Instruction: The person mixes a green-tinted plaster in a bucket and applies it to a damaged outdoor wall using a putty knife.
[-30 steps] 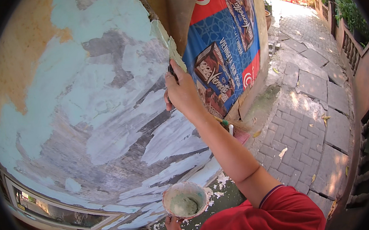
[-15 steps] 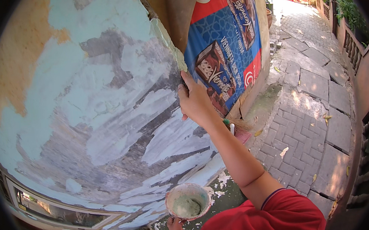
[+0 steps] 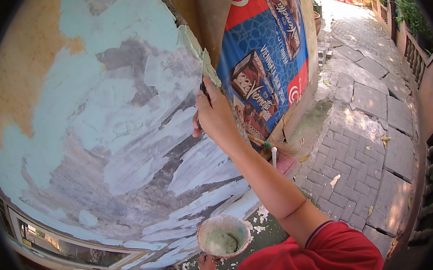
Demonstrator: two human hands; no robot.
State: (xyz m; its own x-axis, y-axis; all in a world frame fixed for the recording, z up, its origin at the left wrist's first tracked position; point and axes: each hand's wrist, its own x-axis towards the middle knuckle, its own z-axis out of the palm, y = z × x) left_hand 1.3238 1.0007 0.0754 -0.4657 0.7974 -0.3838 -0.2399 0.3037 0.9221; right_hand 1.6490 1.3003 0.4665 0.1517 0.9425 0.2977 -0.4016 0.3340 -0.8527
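Note:
My right hand (image 3: 216,114) is closed round the dark handle of a putty knife (image 3: 203,88), at the right edge of the wall (image 3: 127,146). Its blade is hard to make out against pale green plaster on that corner. The wall carries patchy, smeared light-green filler over grey and dark areas, with bare yellowish paint at upper left. Low in the view, my left hand (image 3: 208,267) grips the rim of a small round tub (image 3: 200,238), tilted toward me. Pale green putty (image 3: 223,242) lies inside it, and dried smears coat its rim.
Beyond the corner hangs a blue and red printed banner (image 3: 260,44). A broom (image 3: 280,147) and a pink dustpan (image 3: 286,164) are on the ground below it. A low window (image 3: 68,245) sits at lower left. Plaster flakes litter the floor; a paved path (image 3: 347,168) runs along the right.
My right hand and the putty knife have shifted slightly left and down along the wall's corner. The tub in my left hand has barely moved.

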